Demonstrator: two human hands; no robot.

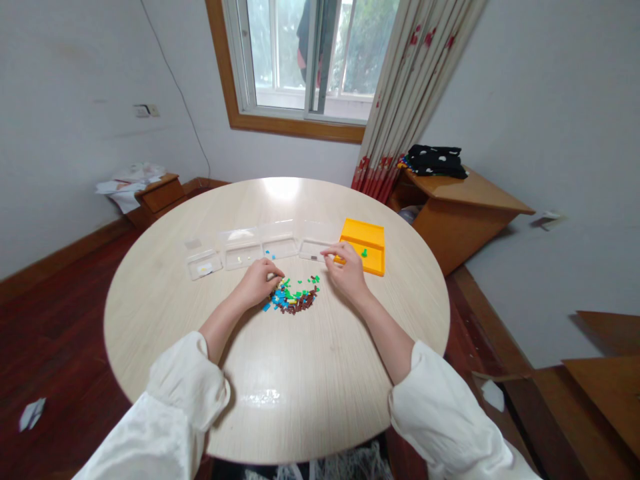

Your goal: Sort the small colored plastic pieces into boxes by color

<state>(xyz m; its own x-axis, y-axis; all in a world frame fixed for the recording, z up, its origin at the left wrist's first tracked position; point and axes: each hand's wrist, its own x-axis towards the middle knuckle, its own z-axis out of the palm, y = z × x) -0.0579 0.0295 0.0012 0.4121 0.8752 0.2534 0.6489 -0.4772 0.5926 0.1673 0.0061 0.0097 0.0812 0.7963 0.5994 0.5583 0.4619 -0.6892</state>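
A loose pile of small toy bricks point(300, 303), blue, green, brown and a few yellow, lies mid-table. At its left edge my left hand point(259, 283) is closed, thumb and fingers together; whatever they hold is too small to make out. My right hand point(346, 272) is above and right of the pile, thumb and forefinger pinched beside a clear plastic box point(306, 248). A dark brick point(313, 257) lies in that box. Behind the right hand an opened yellow case point(364, 230) holds a green piece point(364, 253).
More lidded clear boxes stand open in a row: one with blue bits point(287, 250), one with pale bits point(227, 263), one with white and yellow bits point(190, 272). All rest on a round table point(300, 393). A wooden cabinet point(445, 227) stands right, beside a curtain point(400, 87).
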